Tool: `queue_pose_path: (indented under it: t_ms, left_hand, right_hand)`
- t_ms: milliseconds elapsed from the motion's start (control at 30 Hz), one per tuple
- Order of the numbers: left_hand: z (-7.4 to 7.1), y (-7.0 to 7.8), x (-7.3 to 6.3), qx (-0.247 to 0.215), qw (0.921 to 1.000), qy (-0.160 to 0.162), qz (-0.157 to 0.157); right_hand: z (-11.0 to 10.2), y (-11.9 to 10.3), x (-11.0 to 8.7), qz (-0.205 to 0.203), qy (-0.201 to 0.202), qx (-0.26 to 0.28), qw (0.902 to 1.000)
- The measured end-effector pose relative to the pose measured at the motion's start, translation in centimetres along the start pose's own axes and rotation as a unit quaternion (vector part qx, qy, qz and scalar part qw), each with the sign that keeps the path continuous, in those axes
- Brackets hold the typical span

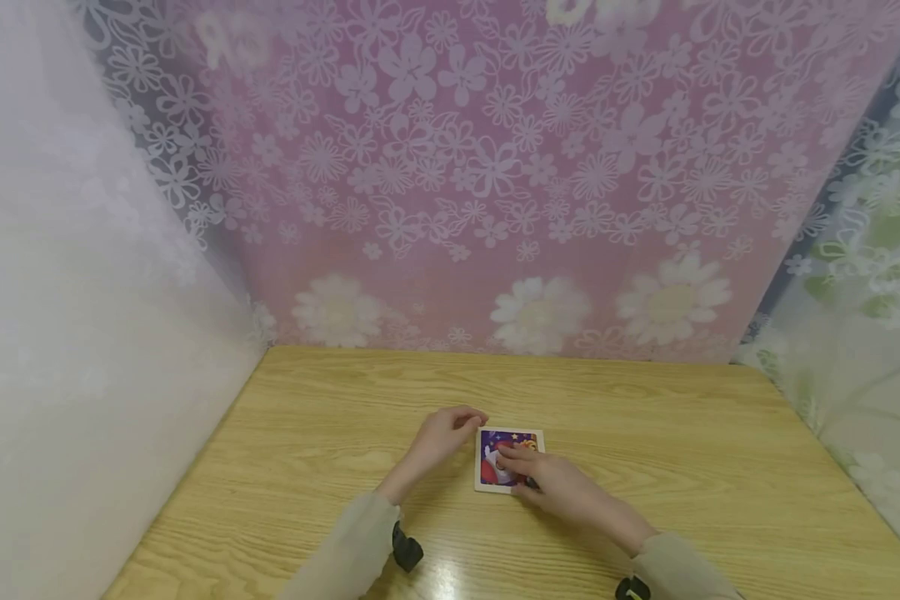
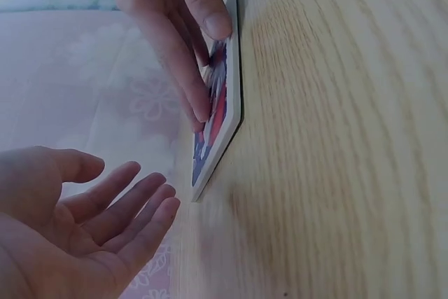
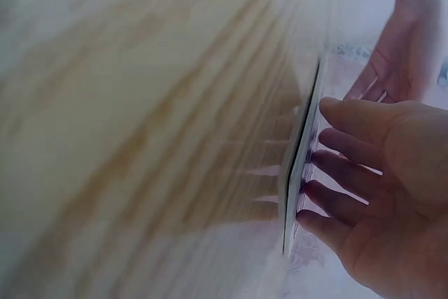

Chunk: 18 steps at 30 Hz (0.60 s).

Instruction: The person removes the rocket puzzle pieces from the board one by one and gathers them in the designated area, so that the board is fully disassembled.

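A square picture board (image 1: 492,477) with a pale frame lies flat on the table. Its purple face shows stars and a red-and-white figure, partly covered by fingers. My right hand (image 1: 558,483) reaches over it from the right, fingers extended and their tips on the picture; the thumb is by the near edge. In the right wrist view, these fingertips (image 3: 308,187) meet the face of the board. My left hand (image 1: 442,435) is by the upper left corner of the board, its fingers loosely bent and holding nothing, as the left wrist view shows.
The wood-grain table (image 1: 330,433) extends around the board. A pink floral curtain (image 1: 450,192) hangs along its back edge, with a whitish sheet (image 1: 82,333) on the left and a leaf-patterned one (image 1: 885,333) on the right. Both wrists wear dark straps.
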<state>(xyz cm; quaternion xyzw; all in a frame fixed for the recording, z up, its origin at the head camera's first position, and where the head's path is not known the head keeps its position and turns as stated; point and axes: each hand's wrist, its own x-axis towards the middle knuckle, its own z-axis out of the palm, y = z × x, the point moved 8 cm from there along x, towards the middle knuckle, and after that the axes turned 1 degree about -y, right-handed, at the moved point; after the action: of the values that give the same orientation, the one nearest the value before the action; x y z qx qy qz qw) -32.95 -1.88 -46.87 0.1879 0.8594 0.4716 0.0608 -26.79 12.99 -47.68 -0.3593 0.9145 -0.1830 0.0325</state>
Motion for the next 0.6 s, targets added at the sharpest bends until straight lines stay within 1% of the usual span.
queue_pose_path:
  t_ms: [67,133,300,500,600]
  left_hand:
    - [0.2,0.1,0.2,0.023,0.9997,-0.005,0.001]
    - [0.4,0.0,0.4,0.032,0.9994,-0.011,-0.002]
    - [0.9,-0.1,0.9,0.071,0.9973,-0.018,-0.005]
    - [1.1,0.0,1.2,0.106,0.9939,-0.031,-0.004]
    - [1.1,0.0,1.4,0.124,0.9917,-0.033,0.0]
  right_hand:
    - [0.0,-0.3,0.0,-0.009,-0.001,-0.022,0.9997]
    - [0.0,-0.6,0.1,-0.014,-0.003,-0.038,0.9992]
    - [0.0,-0.8,0.2,-0.016,-0.007,-0.067,0.9976]
    - [0.1,-1.4,-0.1,-0.029,0.001,-0.116,0.9928]
    - [0.3,-1.6,-0.3,-0.029,-0.007,-0.122,0.9921]
